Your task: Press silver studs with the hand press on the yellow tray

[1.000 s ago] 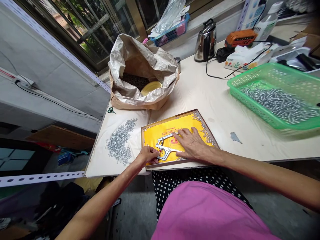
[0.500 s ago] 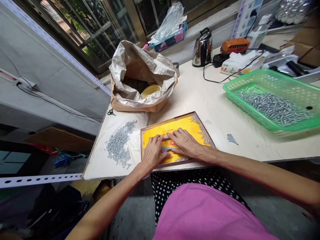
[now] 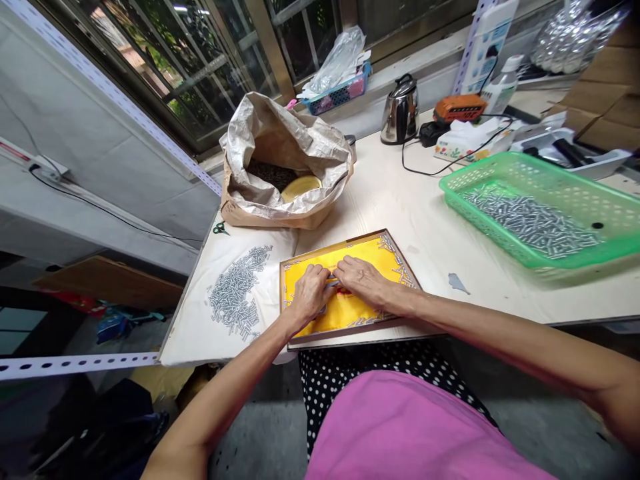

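My left hand (image 3: 311,291) and my right hand (image 3: 363,279) meet over the middle of a shallow tray (image 3: 327,249) lined with a bright yellow printed sheet (image 3: 345,321). Fingers of both hands are bent and closed around a small grey bunch (image 3: 331,283), which looks like short metal pins; the fingertips cover most of it. Loose metal pins (image 3: 403,270) lie along the tray's right side, with more at its front and left edges. Left of the tray, a heap of the same pins (image 3: 235,293) rests on a white cloth (image 3: 193,327).
A large paper-and-plastic sack (image 3: 280,213) with dark contents and a yellow round lid stands behind the tray. The green basket (image 3: 465,223) at right holds many pins. Farther back are a steel kettle (image 3: 400,113), an orange battery (image 3: 460,108) and green scissors (image 3: 221,229).
My hands have drawn closer together and my fingers have curled in around the grey pins, which showed as a wider strip between them before. The view has shifted slightly.
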`<state>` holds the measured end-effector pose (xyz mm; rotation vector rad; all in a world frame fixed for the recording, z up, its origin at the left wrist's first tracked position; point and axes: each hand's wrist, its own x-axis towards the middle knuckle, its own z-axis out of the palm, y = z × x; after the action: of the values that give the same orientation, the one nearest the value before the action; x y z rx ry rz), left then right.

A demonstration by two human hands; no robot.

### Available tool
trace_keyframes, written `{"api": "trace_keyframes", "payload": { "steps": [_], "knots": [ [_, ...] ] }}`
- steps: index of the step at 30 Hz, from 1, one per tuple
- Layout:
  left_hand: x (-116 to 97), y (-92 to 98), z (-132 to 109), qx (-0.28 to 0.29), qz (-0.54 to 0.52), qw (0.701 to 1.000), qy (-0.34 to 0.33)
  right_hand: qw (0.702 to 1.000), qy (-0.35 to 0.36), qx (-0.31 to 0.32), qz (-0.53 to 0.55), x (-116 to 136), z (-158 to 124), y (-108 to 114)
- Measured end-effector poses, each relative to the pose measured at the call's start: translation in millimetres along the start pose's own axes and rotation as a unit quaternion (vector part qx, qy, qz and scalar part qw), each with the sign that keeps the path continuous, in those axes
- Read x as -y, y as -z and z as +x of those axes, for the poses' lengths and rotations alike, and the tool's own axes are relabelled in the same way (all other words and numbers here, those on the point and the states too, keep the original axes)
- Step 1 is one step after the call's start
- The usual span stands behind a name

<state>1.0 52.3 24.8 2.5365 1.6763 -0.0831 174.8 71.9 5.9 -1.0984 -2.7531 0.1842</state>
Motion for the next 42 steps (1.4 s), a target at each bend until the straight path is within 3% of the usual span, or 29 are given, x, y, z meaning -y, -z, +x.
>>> {"api": "trace_keyframes", "payload": {
  "steps": [4,10,13,18,25,27,30,32,36,42],
  "knots": [
    [0,0.4,8,0.003,0.013,1.000,-0.009,1.000,-0.004,-0.031,0.005,-5,-1,-7],
    [4,-5.9,18,-0.043,0.017,0.999,-0.016,0.995,-0.040,-0.089,0.020,-23,0,-10],
    [11,-8.2,22,-0.061,0.000,0.996,-0.062,0.996,-0.040,-0.076,0.028,-32,-3,-10],
    [25,-10.5,22,-0.054,0.033,0.984,-0.165,0.993,-0.117,-0.007,0.036,-41,-6,-20],
    [19,-11.4,6,-0.037,0.082,0.976,-0.196,0.990,-0.140,-0.016,-0.017,-60,1,-27],
    [12,-11.9,-8,-0.054,0.089,0.984,-0.147,0.991,-0.125,-0.025,-0.046,-64,2,-29],
    [4,-15.3,-32,-0.078,0.090,0.993,0.021,0.989,-0.113,-0.033,-0.085,-67,0,-35],
    [1,-18.4,-45,-0.053,0.075,0.990,0.109,0.989,-0.108,-0.038,-0.095,-67,-1,-39],
    [1,-19.7,-53,0.015,0.031,0.986,0.161,0.992,-0.092,-0.044,-0.080,-61,1,-42],
    [0,-13.5,-60,0.061,-0.035,0.977,0.202,0.993,-0.102,-0.013,-0.053,-57,5,-39]
  ]
}}
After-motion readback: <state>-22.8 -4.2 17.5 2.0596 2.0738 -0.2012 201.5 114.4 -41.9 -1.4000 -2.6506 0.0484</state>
